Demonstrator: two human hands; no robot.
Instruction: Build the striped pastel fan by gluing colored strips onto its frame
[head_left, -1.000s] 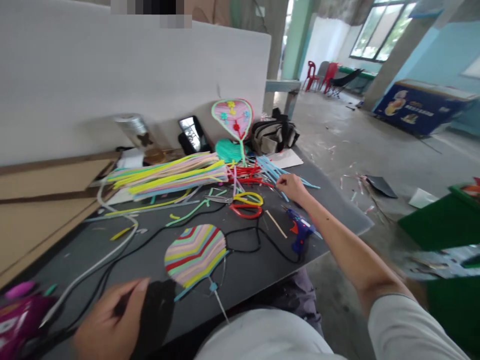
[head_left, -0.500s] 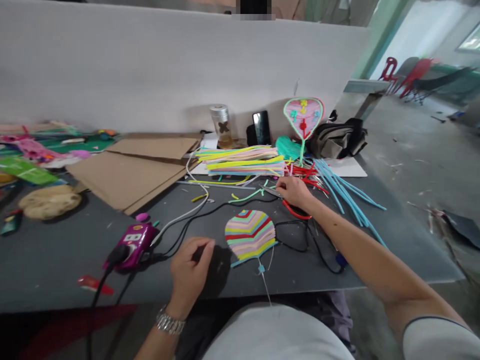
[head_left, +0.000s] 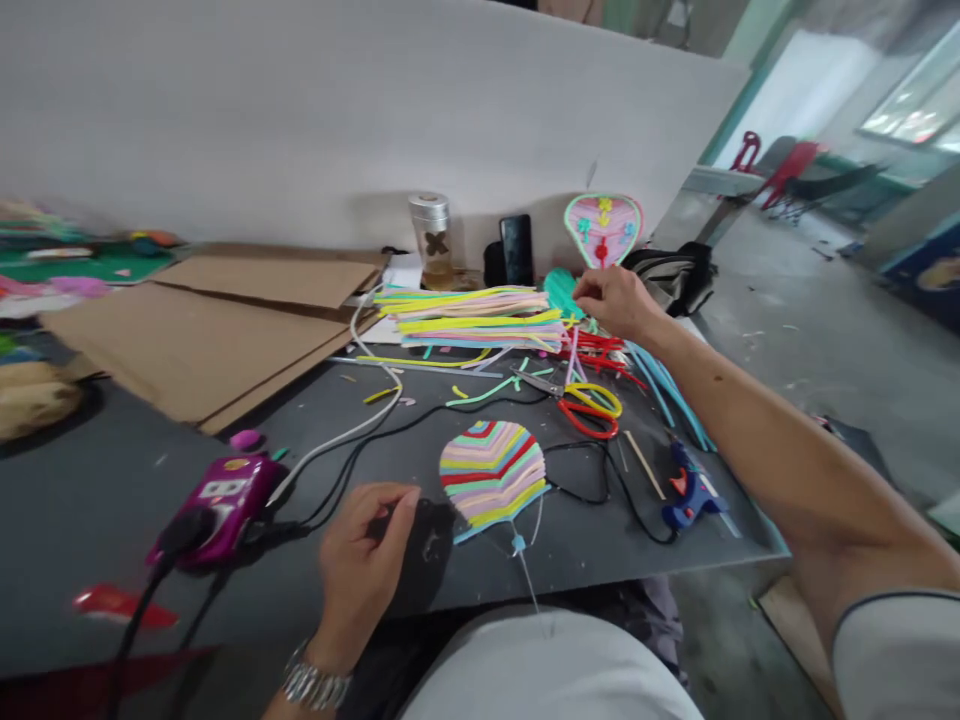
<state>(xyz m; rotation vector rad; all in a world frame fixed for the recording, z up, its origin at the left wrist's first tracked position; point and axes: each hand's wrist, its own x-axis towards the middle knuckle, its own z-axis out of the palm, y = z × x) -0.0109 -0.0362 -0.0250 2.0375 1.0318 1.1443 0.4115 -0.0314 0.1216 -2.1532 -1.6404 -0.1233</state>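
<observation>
My left hand rests at the table's front edge, fingers curled and thumb against the index finger, with nothing visible in it. Right of it lies a striped pipe-cleaner fan with a blue lower edge. My right hand is raised at the back, fingers closed, in front of the stem of a finished pink heart-shaped fan; whether it grips that stem is hidden. Beside its fingertips is a teal coil. Scissors with yellow and red handles lie below this hand.
Bundled pipe cleaners lie across the back, near a bottle and a phone. A blue glue gun is at the right. Cardboard and a purple power socket occupy the left, with cords crossing the table.
My right hand has left the scissors and moved up and back to the heart-shaped fan. The scissors stay on the table. My left hand keeps its curled pose.
</observation>
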